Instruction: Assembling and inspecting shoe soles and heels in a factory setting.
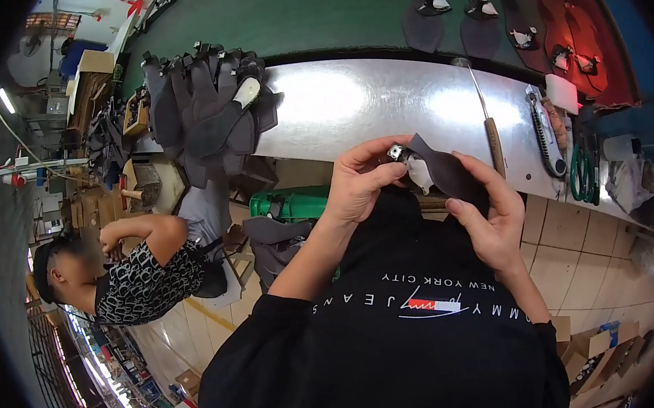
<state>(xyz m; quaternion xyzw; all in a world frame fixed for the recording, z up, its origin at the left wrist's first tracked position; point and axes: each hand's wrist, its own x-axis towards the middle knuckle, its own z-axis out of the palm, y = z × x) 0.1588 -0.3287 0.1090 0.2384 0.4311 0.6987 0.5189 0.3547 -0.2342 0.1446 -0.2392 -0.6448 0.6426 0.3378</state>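
A dark grey insole (450,171) with a white patch is held between my two hands, in front of my chest and just off the edge of the metal ledge (320,102). My left hand (363,180) pinches its left end beside the white patch, where a small whitish square part shows between thumb and fingers. My right hand (493,215) grips the other end, its thumb on the near side and its fingers along the far edge. On the ledge to the left lies a heap of similar dark insoles (203,110), one with a pale patch facing up.
Past the ledge runs a green belt (329,14) carrying several insoles (424,26) at right. A wooden-handled tool (494,147), a utility knife (548,139), a white block (561,94) and green-handled scissors (583,175) lie at right. A green bin (293,204) and a co-worker (150,281) are left.
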